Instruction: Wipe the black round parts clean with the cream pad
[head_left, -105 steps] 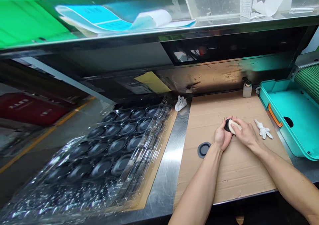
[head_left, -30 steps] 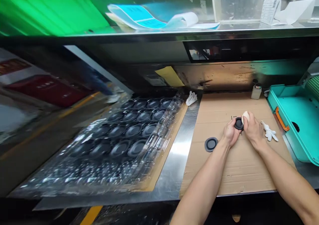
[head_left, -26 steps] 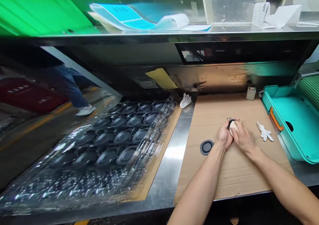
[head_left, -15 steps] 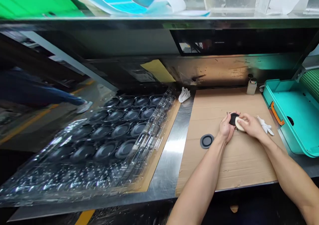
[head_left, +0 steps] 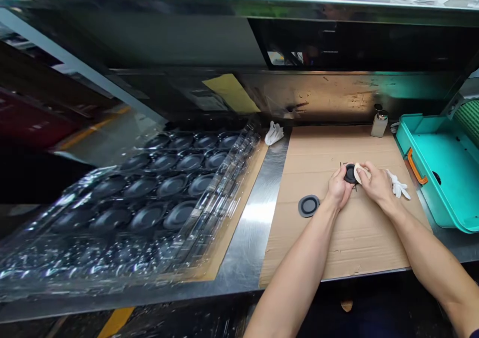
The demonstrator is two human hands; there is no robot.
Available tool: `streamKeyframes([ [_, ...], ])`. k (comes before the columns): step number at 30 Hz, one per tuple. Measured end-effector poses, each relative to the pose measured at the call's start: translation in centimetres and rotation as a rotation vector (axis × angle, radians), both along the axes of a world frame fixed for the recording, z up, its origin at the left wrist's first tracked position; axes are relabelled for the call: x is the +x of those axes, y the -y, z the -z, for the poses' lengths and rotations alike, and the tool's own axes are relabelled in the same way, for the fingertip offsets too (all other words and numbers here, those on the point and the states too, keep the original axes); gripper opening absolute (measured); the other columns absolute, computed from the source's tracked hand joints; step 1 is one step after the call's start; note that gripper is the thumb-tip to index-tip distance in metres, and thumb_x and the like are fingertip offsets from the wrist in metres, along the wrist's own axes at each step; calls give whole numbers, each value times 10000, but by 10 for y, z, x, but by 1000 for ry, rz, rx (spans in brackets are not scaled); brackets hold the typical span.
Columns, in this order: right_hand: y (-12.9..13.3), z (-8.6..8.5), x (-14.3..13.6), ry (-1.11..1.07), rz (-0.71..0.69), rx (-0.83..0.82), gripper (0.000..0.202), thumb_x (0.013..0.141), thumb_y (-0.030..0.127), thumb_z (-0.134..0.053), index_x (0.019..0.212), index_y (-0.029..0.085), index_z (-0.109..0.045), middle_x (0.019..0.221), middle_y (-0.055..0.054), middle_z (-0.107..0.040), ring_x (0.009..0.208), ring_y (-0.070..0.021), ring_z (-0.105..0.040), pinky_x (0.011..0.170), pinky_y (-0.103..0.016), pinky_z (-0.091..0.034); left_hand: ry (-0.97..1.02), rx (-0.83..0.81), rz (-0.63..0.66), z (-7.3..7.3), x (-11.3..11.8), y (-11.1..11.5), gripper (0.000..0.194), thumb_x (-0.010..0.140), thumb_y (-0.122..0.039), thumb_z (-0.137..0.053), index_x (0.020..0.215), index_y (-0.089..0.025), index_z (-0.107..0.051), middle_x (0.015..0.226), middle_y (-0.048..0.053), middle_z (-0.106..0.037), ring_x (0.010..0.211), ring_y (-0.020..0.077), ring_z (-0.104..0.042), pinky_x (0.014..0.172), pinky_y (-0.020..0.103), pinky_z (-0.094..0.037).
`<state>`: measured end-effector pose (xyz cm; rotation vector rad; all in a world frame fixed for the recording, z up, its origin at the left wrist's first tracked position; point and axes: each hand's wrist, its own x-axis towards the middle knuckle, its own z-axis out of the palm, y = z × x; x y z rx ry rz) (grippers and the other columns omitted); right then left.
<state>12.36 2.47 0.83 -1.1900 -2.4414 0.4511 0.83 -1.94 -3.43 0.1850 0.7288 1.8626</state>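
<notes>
Your left fingers [head_left: 341, 172] grip a black disc [head_left: 350, 174], right fingers [head_left: 369, 168] a pad [head_left: 357, 172]; glove [head_left: 398, 185], bin [head_left: 458, 173] frame right; cardboard print [head_left: 355, 188] illegible.

Glare whitens the steel tabletop [head_left: 259, 212], while the dim left edge looks blurred and stretched.

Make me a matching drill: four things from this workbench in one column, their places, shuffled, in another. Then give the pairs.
Things
1. cream pad
2. grey-rimmed disc
3. small bottle
4. teal bin

Places
A. off the cardboard, to its right
B. in the right hand
C. on the cardboard, near its far edge
D. flat on the cardboard's left part

Pairs: 1-B, 2-D, 3-C, 4-A
</notes>
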Motion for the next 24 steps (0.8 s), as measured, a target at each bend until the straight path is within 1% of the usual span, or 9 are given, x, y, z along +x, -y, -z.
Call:
streamKeyframes([
  [4, -3, -5, 7, -17, -92, -54, 261, 987, 424, -513, 1125, 308, -702, 1010, -1, -775, 887, -201, -708, 692, -256, -437, -21, 17, 7, 1, 0, -1, 261, 1004, -280, -507, 952, -122, -708, 1004, 127, -749, 1053, 231, -690, 971, 373, -533],
  [8, 1, -4, 4, 24, 15, 52, 295, 1005, 432, -485, 1180, 304, -686, 997, -22, -772, 870, -210, -704, 705, -267, -427, -51, 18, 35, 2, 2, -2, 219, 985, -281, -557, 975, -124, -709, 987, 115, -753, 987, 211, -704, 953, 364, -544],
  [10, -1, -1, 0, 50, 33, 95, 315, 1018, 439, -464, 1204, 298, -676, 984, -34, -767, 841, -214, -698, 689, -270, -411, -59, 6, 44, 1, 3, -1, 215, 984, -273, -559, 970, -118, -708, 989, 122, -753, 988, 208, -708, 957, 357, -542],
  [11, -4, 0, -1, 46, 58, 105, 327, 1022, 442, -457, 1218, 292, -671, 996, -42, -765, 839, -215, -695, 687, -271, -406, -56, -1, 49, 0, 2, -1, 222, 988, -275, -550, 974, -115, -703, 1007, 131, -753, 995, 214, -711, 954, 366, -545],
  [15, -25, 2, 6, -83, 254, 77, 378, 1036, 452, -423, 1293, 266, -628, 1095, -69, -750, 904, -227, -685, 726, -283, -414, 0, -25, 78, -6, -4, 3, 282, 1015, -304, -482, 1012, -102, -679, 1138, 191, -729, 1030, 265, -723, 914, 429, -572],
  [17, -33, 3, 15, -109, 246, 32, 391, 1037, 470, -407, 1292, 265, -622, 1101, -68, -746, 929, -233, -676, 751, -294, -426, 63, -45, 86, -9, -10, 4, 318, 1026, -311, -436, 1030, -98, -672, 1193, 209, -711, 1080, 286, -712, 908, 440, -581],
  [19, -38, 1, 23, -94, 184, 28, 409, 1034, 466, -405, 1296, 233, -616, 1096, -83, -738, 970, -242, -660, 791, -309, -439, 124, -55, 78, -11, -16, 4, 338, 1028, -310, -401, 1055, -105, -669, 1231, 209, -698, 1139, 299, -691, 909, 446, -589],
  [22, -38, -8, 35, -41, 126, 173, 423, 1020, 428, -418, 1299, 177, -613, 1155, -127, -701, 1101, -269, -596, 912, -353, -434, 174, -37, 69, -13, -23, 5, 351, 1024, -322, -383, 1089, -123, -664, 1267, 204, -684, 1206, 310, -659, 912, 451, -595],
  [24, -36, -16, 44, 42, 174, 281, 412, 1008, 420, -423, 1277, 186, -632, 1205, -144, -671, 1152, -298, -556, 944, -393, -422, 182, -26, 56, -14, -25, 5, 361, 1026, -333, -372, 1083, -127, -664, 1273, 204, -681, 1223, 313, -649, 911, 449, -597],
])
